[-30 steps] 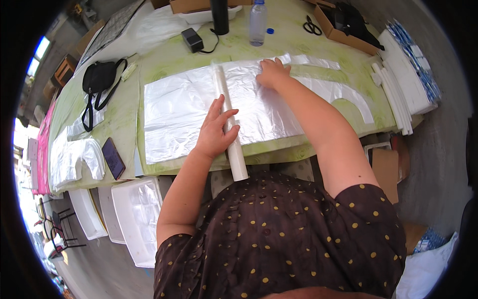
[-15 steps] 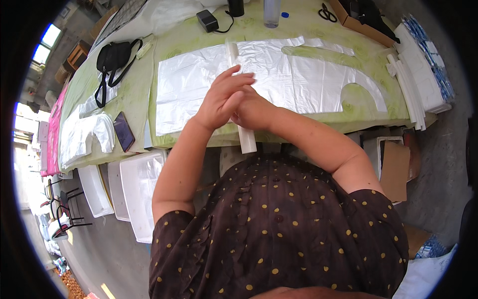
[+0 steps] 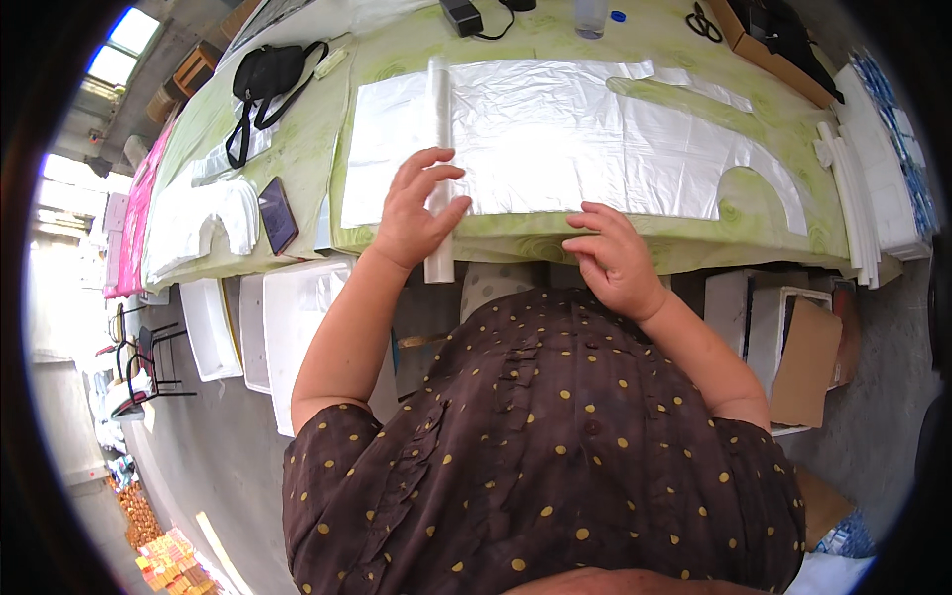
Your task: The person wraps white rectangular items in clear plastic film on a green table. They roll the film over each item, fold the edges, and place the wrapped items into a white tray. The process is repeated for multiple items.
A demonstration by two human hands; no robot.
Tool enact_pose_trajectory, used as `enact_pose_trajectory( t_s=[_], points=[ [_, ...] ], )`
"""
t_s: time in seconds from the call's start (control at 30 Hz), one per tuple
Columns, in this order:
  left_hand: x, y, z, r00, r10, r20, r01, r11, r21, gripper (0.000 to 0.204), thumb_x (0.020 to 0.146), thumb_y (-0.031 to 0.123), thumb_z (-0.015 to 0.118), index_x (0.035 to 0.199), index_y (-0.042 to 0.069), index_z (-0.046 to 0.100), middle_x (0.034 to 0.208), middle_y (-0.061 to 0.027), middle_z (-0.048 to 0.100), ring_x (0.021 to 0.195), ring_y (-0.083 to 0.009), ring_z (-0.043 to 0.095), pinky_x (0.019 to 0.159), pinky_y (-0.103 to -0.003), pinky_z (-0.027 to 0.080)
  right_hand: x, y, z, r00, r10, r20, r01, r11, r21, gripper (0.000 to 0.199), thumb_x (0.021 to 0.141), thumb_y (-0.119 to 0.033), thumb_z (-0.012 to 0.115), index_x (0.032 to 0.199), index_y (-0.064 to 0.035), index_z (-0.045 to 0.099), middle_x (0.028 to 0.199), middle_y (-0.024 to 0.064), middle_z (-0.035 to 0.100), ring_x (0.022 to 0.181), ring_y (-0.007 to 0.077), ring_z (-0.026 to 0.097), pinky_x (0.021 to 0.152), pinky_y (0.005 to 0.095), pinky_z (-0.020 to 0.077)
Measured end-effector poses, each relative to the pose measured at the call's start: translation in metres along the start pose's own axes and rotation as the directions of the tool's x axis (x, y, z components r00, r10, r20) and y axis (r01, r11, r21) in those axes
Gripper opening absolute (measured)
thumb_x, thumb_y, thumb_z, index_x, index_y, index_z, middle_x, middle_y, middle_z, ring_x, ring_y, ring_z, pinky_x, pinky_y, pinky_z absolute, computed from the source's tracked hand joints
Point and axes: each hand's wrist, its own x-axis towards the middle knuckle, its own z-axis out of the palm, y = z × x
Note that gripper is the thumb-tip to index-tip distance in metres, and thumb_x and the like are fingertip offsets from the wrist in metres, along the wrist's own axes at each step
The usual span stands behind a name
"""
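A white plastic bag [image 3: 555, 139], T-shirt shaped with cut-out handles toward the right, lies flat on the green table cover. Across its left part lies a slim whitish roll [image 3: 439, 109], one end jutting past the near table edge. My left hand [image 3: 421, 210] is over the lower part of this roll with fingers apart; whether it touches cannot be made out. My right hand [image 3: 620, 263] hovers at the near edge right of the roll, fingers loosely bent and apart, holding nothing.
Left on the table are a black pouch bag [image 3: 270, 74], a phone [image 3: 279, 215] and a stack of white plastic bags [image 3: 203, 223]. Farther back are a power adapter [image 3: 461, 17], a clear bottle [image 3: 590, 18] and scissors [image 3: 704, 22]. Pale rolls [image 3: 853, 203] lie at the right edge.
My hands were together over the roll; they have parted, the right moving right and nearer to me. The roll now lies more to the left on the plastic bag. The view has shifted too.
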Motion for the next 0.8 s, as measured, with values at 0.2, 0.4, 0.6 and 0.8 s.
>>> enact_pose_trajectory(
  t_s=[0.2, 0.4, 0.6, 0.8],
  points=[
    [-0.028, -0.052, -0.028, 0.936, -0.292, 0.196, 0.268, 0.953, 0.139, 0.040, 0.082, 0.006, 0.067, 0.122, 0.012, 0.069, 0.140, -0.0110, 0.059, 0.138, -0.0327, 0.046, 0.115, -0.040, 0.038, -0.018, 0.000, 0.005, 1.000, 0.010, 0.002, -0.010, 0.998, 0.061, 0.025, 0.078, 0.002, 0.069, 0.100, -0.0082, 0.072, 0.119, 0.0111, 0.068, 0.122, 0.0396, 0.058, 0.101, 0.0464, 0.0491],
    [-0.011, -0.048, -0.048, 0.927, -0.338, -0.160, 0.374, 0.840, 0.392, 0.050, 0.089, 0.017, 0.063, 0.138, 0.010, 0.059, 0.153, -0.0145, 0.048, 0.144, -0.0359, 0.039, 0.120, -0.044, 0.031, -0.022, 0.003, 0.004, 0.999, 0.036, -0.002, -0.036, 0.996, 0.083, 0.025, 0.078, 0.003, 0.068, 0.100, -0.0081, 0.072, 0.119, 0.0106, 0.068, 0.121, 0.0386, 0.059, 0.101, 0.0455, 0.0489],
    [0.003, -0.110, -0.028, 0.777, -0.628, -0.043, 0.546, 0.638, 0.543, 0.083, 0.090, 0.043, 0.067, 0.156, 0.006, 0.034, 0.163, -0.0221, 0.029, 0.150, -0.0405, 0.028, 0.122, -0.044, 0.027, -0.020, -0.001, 0.007, 1.000, 0.005, 0.013, -0.006, 0.996, 0.086, 0.023, 0.079, 0.003, 0.068, 0.099, -0.0075, 0.072, 0.115, 0.0102, 0.069, 0.118, 0.0381, 0.061, 0.100, 0.0448, 0.0497],
    [0.022, -0.021, 0.010, 0.762, -0.617, 0.196, 0.419, 0.701, 0.577, 0.083, 0.090, 0.047, 0.067, 0.157, 0.010, 0.035, 0.164, -0.0302, 0.017, 0.152, -0.0486, 0.016, 0.125, -0.049, 0.019, -0.024, -0.001, 0.006, 0.998, 0.057, 0.030, -0.059, 0.996, 0.073, 0.023, 0.080, 0.004, 0.068, 0.100, -0.0070, 0.071, 0.115, 0.0109, 0.069, 0.118, 0.0380, 0.061, 0.099, 0.0446, 0.0498]
  ],
)
